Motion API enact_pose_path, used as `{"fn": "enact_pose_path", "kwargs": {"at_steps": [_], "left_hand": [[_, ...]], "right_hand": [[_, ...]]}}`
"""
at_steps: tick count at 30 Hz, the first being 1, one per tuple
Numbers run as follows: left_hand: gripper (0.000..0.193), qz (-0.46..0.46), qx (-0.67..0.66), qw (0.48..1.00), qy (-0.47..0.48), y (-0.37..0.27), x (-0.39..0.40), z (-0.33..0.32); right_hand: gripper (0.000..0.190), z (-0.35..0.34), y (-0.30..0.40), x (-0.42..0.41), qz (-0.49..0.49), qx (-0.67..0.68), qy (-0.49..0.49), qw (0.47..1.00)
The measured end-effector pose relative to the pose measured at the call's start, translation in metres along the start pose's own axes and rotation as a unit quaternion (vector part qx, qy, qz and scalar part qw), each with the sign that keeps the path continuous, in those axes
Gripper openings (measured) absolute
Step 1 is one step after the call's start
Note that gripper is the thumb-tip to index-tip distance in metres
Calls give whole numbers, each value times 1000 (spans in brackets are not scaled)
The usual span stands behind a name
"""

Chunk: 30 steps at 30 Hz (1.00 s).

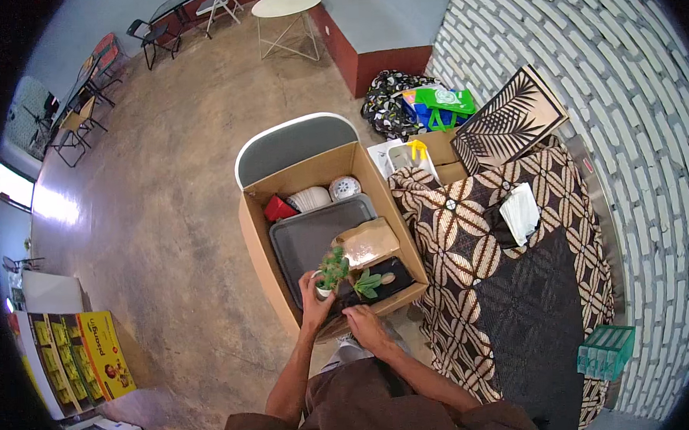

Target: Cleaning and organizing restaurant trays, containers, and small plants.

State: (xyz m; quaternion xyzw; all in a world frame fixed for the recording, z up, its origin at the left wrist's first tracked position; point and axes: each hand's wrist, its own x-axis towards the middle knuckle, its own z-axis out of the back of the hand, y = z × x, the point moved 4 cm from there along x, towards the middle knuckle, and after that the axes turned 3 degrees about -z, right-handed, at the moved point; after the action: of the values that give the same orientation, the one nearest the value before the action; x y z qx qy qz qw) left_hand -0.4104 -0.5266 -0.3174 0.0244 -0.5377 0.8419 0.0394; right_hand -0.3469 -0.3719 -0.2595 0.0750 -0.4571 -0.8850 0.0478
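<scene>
My left hand (314, 303) is closed around a small white pot (323, 292) with a leafy green plant (331, 271), over the near left part of an open cardboard box (256, 243). At the near wall of the box is my right hand (367, 329), its fingers bent; whether they grip anything is hidden. Inside the box lie a dark grey tray (307, 234), a brown paper package (369, 244) and a black plastic bag or wrapping (397, 273). A second plant with broad leaves (367, 284) rests near the black plastic. Along the far wall sit a red object (279, 208), a white ribbed item (310, 199) and a round patterned one (344, 187).
Behind the box rises a grey chair back (300, 147) with a white rim. To the right, a patterned cloth (438, 227) bears a pack of white tissues (520, 214) and a green drawer unit (606, 353). A leaf-pattern panel (512, 118) leans near the brick wall (621, 142).
</scene>
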Motion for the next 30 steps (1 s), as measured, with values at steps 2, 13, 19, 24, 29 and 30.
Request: {"fn": "enact_pose_path", "kwargs": {"at_steps": [2, 13, 19, 24, 29, 30], "left_hand": [[47, 24, -13, 998, -57, -36, 1, 11], [47, 89, -46, 987, -122, -50, -66, 30], [49, 69, -83, 987, -121, -57, -78, 40], [49, 51, -97, 986, -124, -57, -73, 44], [48, 35, -92, 986, -134, -78, -73, 63], [48, 20, -80, 990, -113, -84, -68, 63]], "right_hand": [[24, -24, -20, 13, -4, -71, 60, 996], [34, -84, -42, 65, -68, -528, 279, 799], [33, -92, -47, 65, -18, -599, 299, 742], [34, -82, -48, 72, -22, -594, 283, 753], [23, -18, 33, 59, 75, -550, 194, 809], [22, 4, 47, 57, 71, -523, 181, 830]]}}
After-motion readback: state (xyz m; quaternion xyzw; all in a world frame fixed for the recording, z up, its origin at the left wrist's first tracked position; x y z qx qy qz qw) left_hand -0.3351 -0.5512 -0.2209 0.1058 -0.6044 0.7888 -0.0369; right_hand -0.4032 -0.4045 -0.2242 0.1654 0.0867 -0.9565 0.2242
